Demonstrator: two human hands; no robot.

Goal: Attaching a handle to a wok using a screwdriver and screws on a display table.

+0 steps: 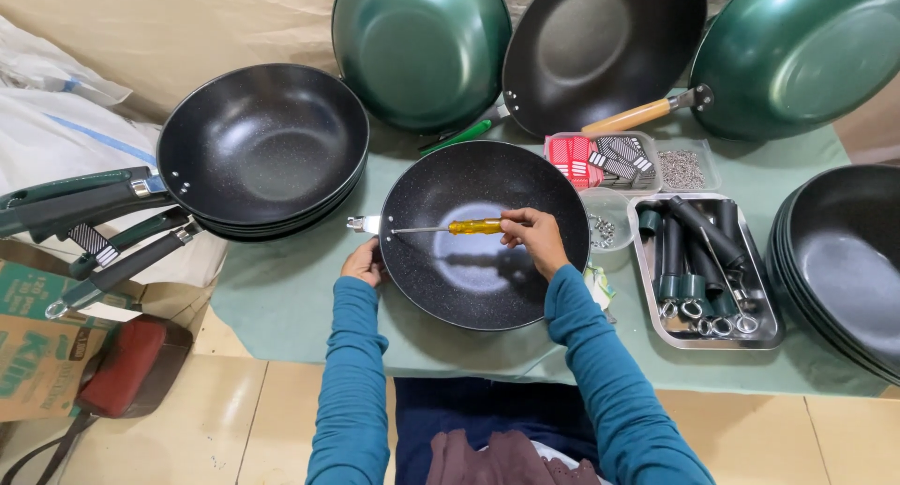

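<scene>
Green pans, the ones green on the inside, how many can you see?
2. One green pan leans at the back, left of centre; the other green pan, with a wooden handle, leans at the back right. Others may be hidden.

Head cam, steep downward, close over table.

The person is wearing a teal long-sleeved top, snug and lightly creased along both arms. Both hands, left hand and right hand, are going bare. Dark navy legwear is showing below, with maroon cloth bunching at the lap.
</scene>
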